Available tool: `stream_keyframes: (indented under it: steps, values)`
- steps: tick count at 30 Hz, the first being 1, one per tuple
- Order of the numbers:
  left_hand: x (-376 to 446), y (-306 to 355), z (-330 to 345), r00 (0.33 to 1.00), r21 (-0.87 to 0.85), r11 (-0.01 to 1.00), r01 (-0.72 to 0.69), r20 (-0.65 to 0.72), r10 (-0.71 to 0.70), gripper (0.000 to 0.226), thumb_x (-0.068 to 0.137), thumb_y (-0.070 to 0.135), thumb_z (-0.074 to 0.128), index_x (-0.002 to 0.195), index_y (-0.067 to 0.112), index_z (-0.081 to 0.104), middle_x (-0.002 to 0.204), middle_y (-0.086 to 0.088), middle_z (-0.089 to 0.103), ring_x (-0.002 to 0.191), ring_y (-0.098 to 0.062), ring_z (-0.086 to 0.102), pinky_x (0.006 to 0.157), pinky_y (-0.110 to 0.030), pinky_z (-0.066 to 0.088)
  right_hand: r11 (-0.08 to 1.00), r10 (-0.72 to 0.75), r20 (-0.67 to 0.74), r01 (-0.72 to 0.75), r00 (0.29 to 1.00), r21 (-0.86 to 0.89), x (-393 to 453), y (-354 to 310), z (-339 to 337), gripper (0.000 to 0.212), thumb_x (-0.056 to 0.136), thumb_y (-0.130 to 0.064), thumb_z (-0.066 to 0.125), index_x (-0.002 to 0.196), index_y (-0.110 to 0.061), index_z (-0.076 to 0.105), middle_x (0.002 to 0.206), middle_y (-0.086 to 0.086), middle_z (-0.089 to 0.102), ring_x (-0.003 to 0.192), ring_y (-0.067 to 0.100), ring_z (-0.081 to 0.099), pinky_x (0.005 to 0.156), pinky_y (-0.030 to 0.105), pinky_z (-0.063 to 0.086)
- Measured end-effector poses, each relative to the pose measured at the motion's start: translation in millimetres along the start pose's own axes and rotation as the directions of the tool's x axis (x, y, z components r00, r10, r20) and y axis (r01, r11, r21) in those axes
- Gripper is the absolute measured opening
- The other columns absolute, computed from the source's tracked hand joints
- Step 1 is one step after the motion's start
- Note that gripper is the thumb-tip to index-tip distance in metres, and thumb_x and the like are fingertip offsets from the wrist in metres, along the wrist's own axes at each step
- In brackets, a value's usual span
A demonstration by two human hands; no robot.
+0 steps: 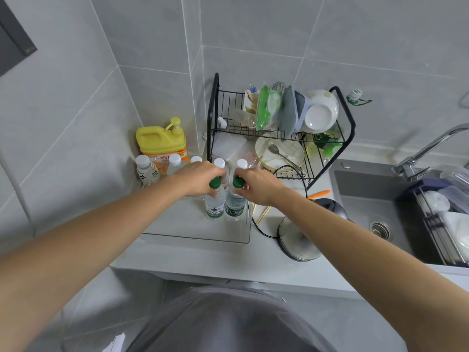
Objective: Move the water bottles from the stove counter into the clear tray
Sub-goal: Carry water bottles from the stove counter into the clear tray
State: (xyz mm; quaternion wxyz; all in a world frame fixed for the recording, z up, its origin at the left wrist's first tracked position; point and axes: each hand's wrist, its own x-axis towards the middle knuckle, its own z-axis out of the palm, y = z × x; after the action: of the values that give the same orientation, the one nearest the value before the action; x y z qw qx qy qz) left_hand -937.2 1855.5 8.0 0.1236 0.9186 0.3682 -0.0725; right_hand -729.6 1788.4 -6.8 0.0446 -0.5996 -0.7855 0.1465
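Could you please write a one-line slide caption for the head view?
Left hand and right hand each set a green-capped bottle upright in the clear tray beside the dish rack.

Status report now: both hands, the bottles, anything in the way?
Left hand and right hand each shut on a green-capped bottle. Both bottles upright inside clear tray. White-capped bottles stand close behind; nothing blocking.

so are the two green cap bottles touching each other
Cannot tell. In the head view the left green-cap bottle and right green-cap bottle stand side by side in the clear tray, but no plain gap or contact shows.
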Motion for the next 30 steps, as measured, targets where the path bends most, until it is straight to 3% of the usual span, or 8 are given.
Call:
stream_keyframes:
  steps: [4,15,20,24,27,30]
  values:
    - [-2,-1,3,1.000,-0.034,0.999,-0.028,-0.013,0.028,0.034,0.078,0.030,0.084,0.091,0.029,0.052,0.096,0.005,0.061,0.087,-0.026,0.061,0.069,-0.042,0.052,1.000,0.012,0.004,-0.012,1.000,0.009,-1,1,3,0.029,0.094,-0.038,0.069,0.109,-0.018,0.056,0.096,0.002,0.067,0.084,0.029,0.062,0.075,0.043,0.055]
    - [-6,4,4,0.999,-0.040,0.999,-0.006,-0.037,0.005,0.039,0.077,0.024,0.084,0.087,0.033,0.048,0.093,0.009,0.056,0.085,-0.023,0.059,0.068,-0.040,0.050,1.000,0.025,0.011,-0.025,1.000,0.006,-7,0,4,0.029,0.096,-0.038,0.068,0.108,-0.015,0.055,0.096,0.004,0.068,0.084,0.029,0.062,0.069,0.036,0.046]
    - [-13,7,0,0.994,-0.057,0.997,0.053,-0.090,-0.058,0.030,0.082,0.043,0.078,0.104,0.028,0.063,0.102,0.008,0.062,0.093,-0.024,0.063,0.069,-0.038,0.051,0.998,0.054,-0.006,-0.054,0.999,0.023,-18,-4,0,0.038,0.098,-0.048,0.062,0.119,-0.018,0.052,0.105,0.003,0.066,0.090,0.029,0.064,0.069,0.035,0.042]
    - [-16,12,-19,0.933,-0.006,0.997,0.082,-0.351,-0.079,0.037,0.093,0.055,0.058,0.111,0.024,0.064,0.100,0.005,0.059,0.093,-0.023,0.061,0.060,-0.031,0.040,0.989,0.149,-0.172,-0.150,0.974,0.004,-40,-4,-20,0.048,0.100,-0.057,0.052,0.132,-0.022,0.051,0.118,0.000,0.064,0.104,0.027,0.064,0.071,0.036,0.046]
    - [-8,27,-35,0.916,0.051,0.998,0.032,-0.402,-0.009,0.040,0.096,0.054,0.050,0.118,0.023,0.063,0.110,0.002,0.058,0.109,-0.022,0.053,0.063,-0.033,0.045,0.971,0.233,-0.300,-0.240,0.925,0.014,-67,2,-39,0.045,0.101,-0.057,0.049,0.129,-0.022,0.053,0.117,0.000,0.062,0.113,0.026,0.056,0.074,0.038,0.049]
    - [1,69,-50,0.896,0.132,0.989,-0.060,-0.430,0.112,0.044,0.098,0.055,0.044,0.125,0.025,0.061,0.114,0.000,0.059,0.109,-0.022,0.053,0.073,-0.036,0.050,0.943,0.307,-0.387,-0.332,0.870,0.003,-106,9,-56,0.049,0.101,-0.058,0.046,0.131,-0.020,0.054,0.117,0.001,0.062,0.111,0.025,0.055,0.081,0.039,0.050]
